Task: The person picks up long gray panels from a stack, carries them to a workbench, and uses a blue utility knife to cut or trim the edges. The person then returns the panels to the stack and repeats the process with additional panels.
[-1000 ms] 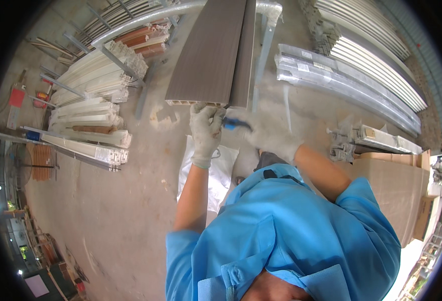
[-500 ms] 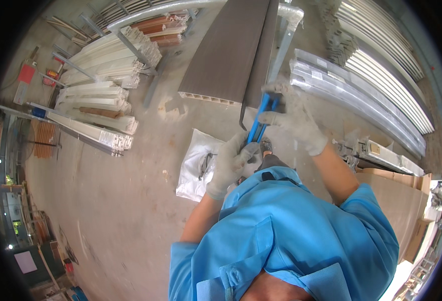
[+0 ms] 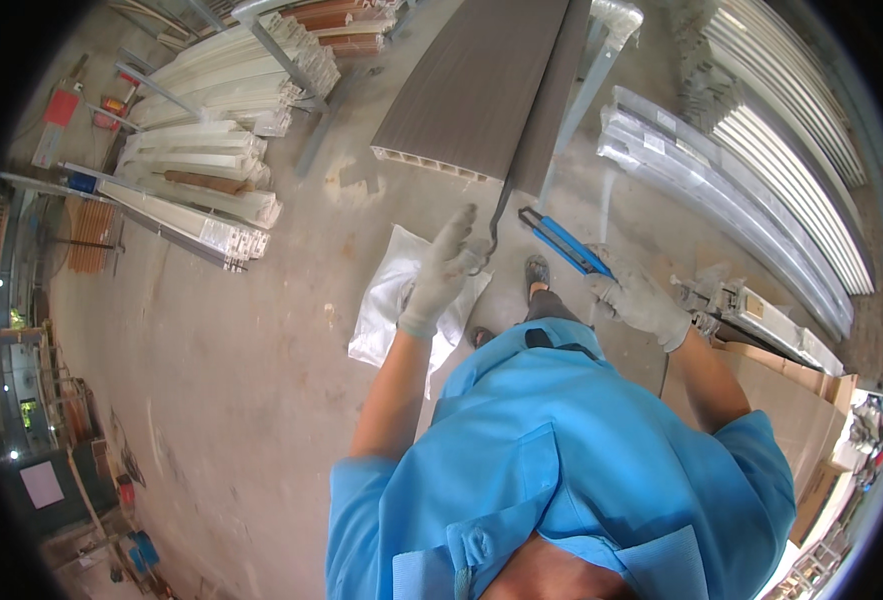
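Note:
My gloved right hand (image 3: pixel 643 300) is closed around a long blue hand tool (image 3: pixel 565 245) with a dark slot along its middle and a dark tip; its exact kind I cannot make out. The tool's tip points up and left, toward a thin dark strip (image 3: pixel 499 212) that hangs from the end of a brown panel (image 3: pixel 451 95). My gloved left hand (image 3: pixel 441 265) has its fingers stretched out, close to the strip's curled lower end. Whether the thumb touches the strip is unclear. Beneath that hand lies a shiny white plastic bag (image 3: pixel 379 318) on the floor.
Racks of pale profiles (image 3: pixel 201 150) stand at the far left. Plastic-wrapped grey profiles (image 3: pixel 706 175) lie at the right, beside stacked white lengths (image 3: pixel 791 170). A metal stand (image 3: pixel 611 30) supports the panel. Cardboard (image 3: pixel 771 405) sits near my right elbow.
My hands have moved apart. The blue tool has swung away to the right with my right hand, its tip now up-left. My left hand's fingers have straightened, and the view has shifted slightly.

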`<state>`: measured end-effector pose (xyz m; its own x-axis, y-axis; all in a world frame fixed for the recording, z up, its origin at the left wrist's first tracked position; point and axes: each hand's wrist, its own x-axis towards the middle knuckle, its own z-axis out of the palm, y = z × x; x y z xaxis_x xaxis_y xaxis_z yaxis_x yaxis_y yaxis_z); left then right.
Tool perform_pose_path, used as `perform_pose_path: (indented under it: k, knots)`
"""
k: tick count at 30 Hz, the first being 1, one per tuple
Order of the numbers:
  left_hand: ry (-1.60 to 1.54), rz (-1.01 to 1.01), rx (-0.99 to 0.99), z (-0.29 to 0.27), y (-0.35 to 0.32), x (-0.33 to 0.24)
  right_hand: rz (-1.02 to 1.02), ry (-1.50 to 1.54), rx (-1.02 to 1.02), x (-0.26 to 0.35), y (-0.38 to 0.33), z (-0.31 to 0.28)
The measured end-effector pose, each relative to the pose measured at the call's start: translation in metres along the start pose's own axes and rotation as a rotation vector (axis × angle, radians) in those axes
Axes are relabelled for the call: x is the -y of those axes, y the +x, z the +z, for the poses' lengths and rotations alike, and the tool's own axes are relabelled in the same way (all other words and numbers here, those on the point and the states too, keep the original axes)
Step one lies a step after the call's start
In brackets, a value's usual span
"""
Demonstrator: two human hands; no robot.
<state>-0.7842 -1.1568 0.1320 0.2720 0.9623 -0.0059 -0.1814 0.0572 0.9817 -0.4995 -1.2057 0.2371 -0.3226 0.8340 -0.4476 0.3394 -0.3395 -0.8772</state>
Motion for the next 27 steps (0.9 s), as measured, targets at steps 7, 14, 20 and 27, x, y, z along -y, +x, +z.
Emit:
perform_pose_path:
  k: [7, 14, 20, 27]
  knots:
    - [-0.043, -0.143, 0.186, -0.002, -0.005, 0.02, -0.167, 0.223, 0.036, -0.025, -0.001, 0.012]
    - [0.069, -0.213, -0.041, -0.006, -0.042, -0.017, -0.029, -0.153, -0.165, -0.026, -0.005, 0.018]
    - [0.088, -0.139, -0.073, 0.002, -0.053, -0.031, -0.452, -0.441, -0.296, -0.039, 0.005, 0.036]
    - [0.05, -0.111, -0.08, 0.011, -0.056, -0.035, -0.472, -0.676, -0.261, -0.062, 0.043, 0.055]
